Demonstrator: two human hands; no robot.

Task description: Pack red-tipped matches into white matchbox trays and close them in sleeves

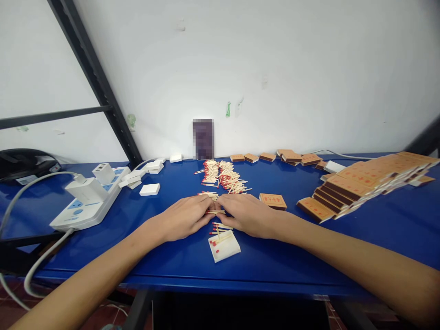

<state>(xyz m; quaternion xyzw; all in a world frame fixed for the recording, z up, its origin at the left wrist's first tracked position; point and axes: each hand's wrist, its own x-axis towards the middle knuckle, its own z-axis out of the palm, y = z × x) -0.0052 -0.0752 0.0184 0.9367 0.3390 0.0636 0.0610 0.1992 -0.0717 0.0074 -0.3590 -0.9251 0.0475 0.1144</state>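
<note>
My left hand (187, 213) and my right hand (249, 213) meet at the middle of the blue table, fingers closed around a small bunch of matches (216, 212). More red-tipped matches (210, 195) lie just beyond the fingertips. Nearer to me is a white matchbox tray (227, 250) with a few matches in and across it. Some loose matches (222, 226) lie between that tray and my hands. Two heaps of matches, a left one (211, 173) and a right one (233, 178), spread behind my hands. An orange matchbox (272, 200) lies beside my right hand.
Orange matchboxes (357, 176) are stacked in leaning rows at the right, with several more (290, 156) along the wall. White trays (150, 189) lie at the left, near a power strip (92, 204) with plugged-in chargers and cables. A blurred dark rectangle (204, 140) stands against the wall.
</note>
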